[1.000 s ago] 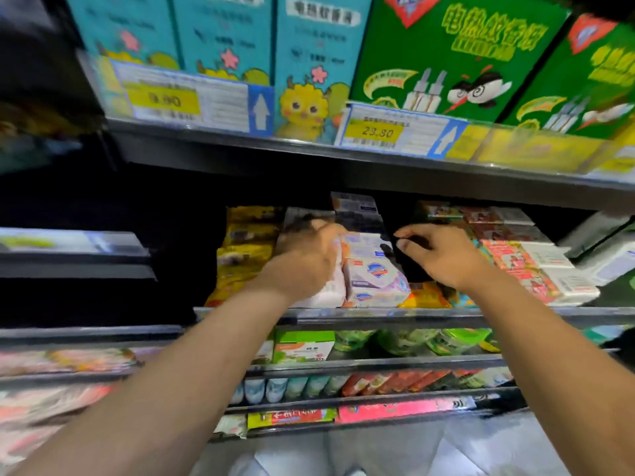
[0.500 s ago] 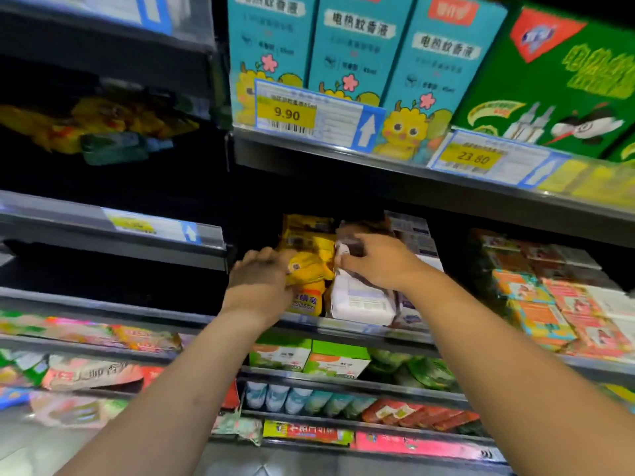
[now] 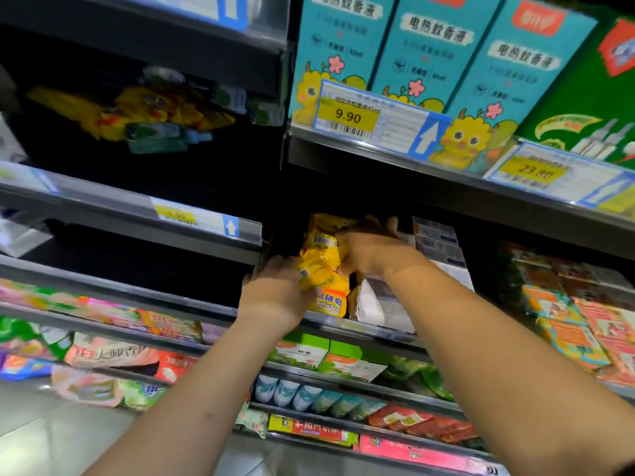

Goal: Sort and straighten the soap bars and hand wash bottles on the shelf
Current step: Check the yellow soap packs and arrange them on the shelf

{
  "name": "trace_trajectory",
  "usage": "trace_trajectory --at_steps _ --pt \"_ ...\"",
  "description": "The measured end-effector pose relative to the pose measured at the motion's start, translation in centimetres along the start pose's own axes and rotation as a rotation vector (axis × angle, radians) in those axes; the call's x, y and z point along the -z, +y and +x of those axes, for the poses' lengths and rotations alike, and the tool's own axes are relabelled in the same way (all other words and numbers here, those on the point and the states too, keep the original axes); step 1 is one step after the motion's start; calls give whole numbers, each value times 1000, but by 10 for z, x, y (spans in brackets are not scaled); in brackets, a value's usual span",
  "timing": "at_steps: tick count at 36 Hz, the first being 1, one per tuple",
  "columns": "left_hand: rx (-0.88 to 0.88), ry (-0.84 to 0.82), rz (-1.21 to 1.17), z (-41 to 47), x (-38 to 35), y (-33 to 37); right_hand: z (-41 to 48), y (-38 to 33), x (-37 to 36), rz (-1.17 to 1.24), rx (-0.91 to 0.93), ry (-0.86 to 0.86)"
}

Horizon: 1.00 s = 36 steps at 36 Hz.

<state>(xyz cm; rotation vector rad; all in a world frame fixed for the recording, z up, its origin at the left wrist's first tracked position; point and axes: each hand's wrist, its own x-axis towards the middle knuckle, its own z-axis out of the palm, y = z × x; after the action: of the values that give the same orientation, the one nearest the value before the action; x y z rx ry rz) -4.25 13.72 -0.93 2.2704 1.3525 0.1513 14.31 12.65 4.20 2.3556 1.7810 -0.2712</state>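
Grasping crinkled yellow sulfur soap packs, stacked askew: left hand, right hand

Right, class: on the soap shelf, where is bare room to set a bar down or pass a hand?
Free, it seems: the dark gap between the white wrapped soap packs and the orange-pink packs, and the headroom under the upper shelf. Crowded: the yellow plastic soap packs, held by left hand and right hand.
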Motion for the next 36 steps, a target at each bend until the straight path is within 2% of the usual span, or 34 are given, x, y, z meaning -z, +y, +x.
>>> trace_trajectory --at_steps 8,13,17,21,26,29,36 --pt "15 -1 -61 3 0 -2 0 -2 5 7 79 36" --pt "9 -37 -47 3 0 -2 -7 -2 10 -41 75 156" --pt "-4 12 -25 -2 0 -2 -25 2 15 -63 45 289" --pt "-5 65 -30 -9 -1 7 -49 20 10 30 -59 401" --pt "-65 151 -195 -16 -2 26 -79 59 -4 232 -222 360" --pt "-151 203 -215 -16 -3 49 -103 86 -10 313 -212 431" --pt "-268 198 -15 -19 -10 125 -157 157 -24 155 -380 559"
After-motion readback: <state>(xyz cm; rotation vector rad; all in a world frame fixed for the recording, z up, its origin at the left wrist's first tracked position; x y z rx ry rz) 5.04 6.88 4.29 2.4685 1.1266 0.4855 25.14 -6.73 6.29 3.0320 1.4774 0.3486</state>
